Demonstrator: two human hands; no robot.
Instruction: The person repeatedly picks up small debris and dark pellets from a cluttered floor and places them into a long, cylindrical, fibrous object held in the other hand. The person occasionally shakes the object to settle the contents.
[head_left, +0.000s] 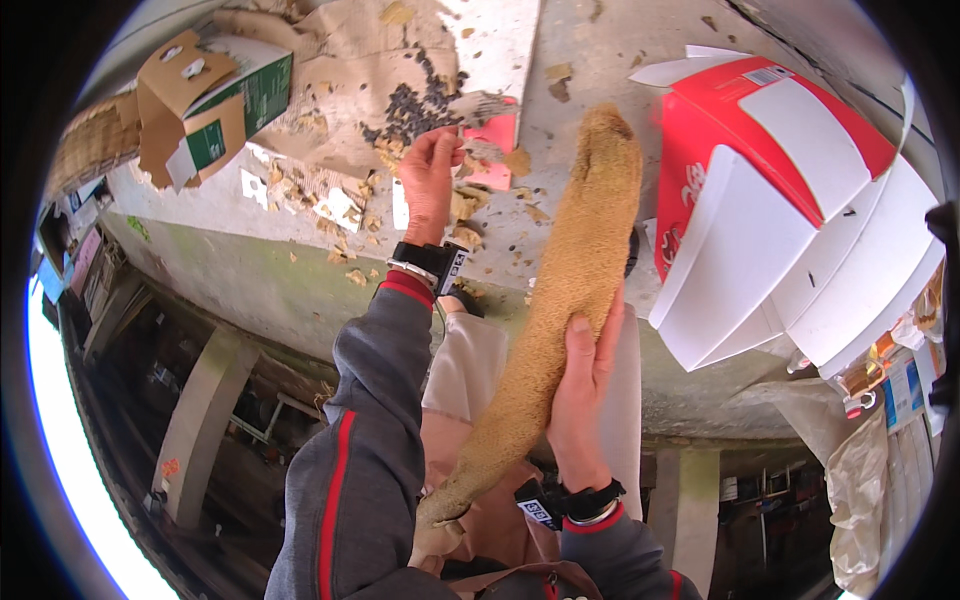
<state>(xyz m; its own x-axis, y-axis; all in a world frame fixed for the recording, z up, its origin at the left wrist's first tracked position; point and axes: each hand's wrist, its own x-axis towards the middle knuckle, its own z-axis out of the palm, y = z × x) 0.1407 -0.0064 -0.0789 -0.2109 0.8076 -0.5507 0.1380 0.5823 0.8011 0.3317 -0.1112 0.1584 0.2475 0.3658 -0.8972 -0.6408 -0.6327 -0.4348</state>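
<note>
A long dried luffa gourd (555, 292), tan and fibrous, slants from beside my lap up over the ledge. My right hand (589, 375) grips its middle from the right, with the thumb across the front. The luffa's lower end narrows to a dull, smoother tip. Over the ledge, my left hand (433, 172) has its thumb and fingers drawn together; nothing can be made out between them. Just beyond it, black seeds (420, 101) lie heaped on brown cardboard (337, 75). Dry skin flakes (465, 206) are scattered around that hand, beside a pink-red card piece (491, 169).
On the right stands an opened red carton (750, 97) with white flaps spread towards me. A torn brown and green cardboard box (217, 105) sits at the left, beside a woven basket (94, 142). Plastic sheeting (859, 480) hangs at the lower right. The concrete ledge (592, 67) ends before my knees.
</note>
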